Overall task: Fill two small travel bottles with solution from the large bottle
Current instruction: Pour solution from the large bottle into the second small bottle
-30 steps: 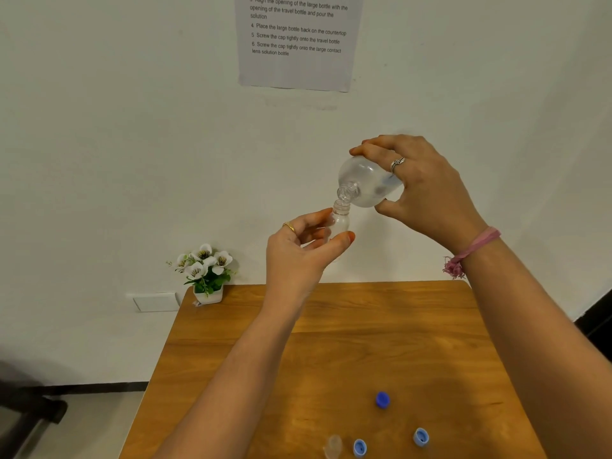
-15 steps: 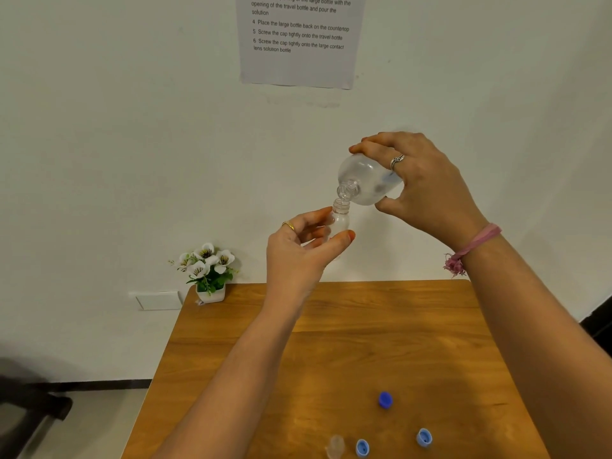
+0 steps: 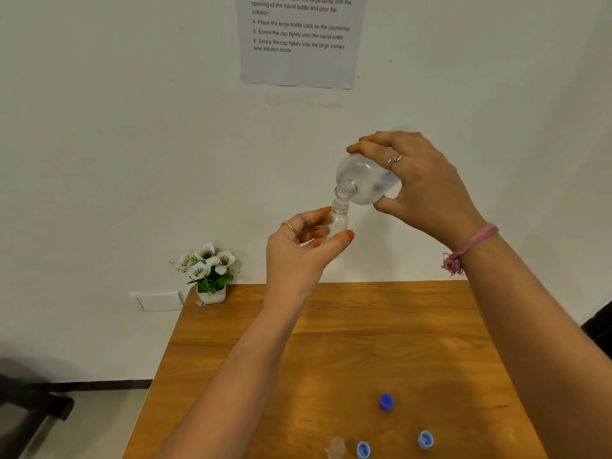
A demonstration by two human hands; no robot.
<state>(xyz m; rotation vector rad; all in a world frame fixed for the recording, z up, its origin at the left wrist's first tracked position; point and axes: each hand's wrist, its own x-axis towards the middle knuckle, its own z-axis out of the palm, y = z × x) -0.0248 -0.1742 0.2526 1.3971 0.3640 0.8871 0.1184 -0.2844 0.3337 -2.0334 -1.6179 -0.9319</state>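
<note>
Your right hand (image 3: 427,190) is raised above the wooden table (image 3: 347,359), wrist bent down, fingers and thumb clamped around the large bottle (image 3: 362,178), which tilts with its open neck just over the mouth of the small travel bottle (image 3: 338,218). Your left hand (image 3: 298,251) holds that small bottle upright, pinched between thumb and fingertips. A second travel bottle (image 3: 337,447) stands uncapped at the table's near edge beside three blue caps (image 3: 386,401).

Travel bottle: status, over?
Left hand holds travel bottle upright. Right hand tips large bottle, mouth just above its neck. Second bottle and caps on table; nothing in the way.
</note>
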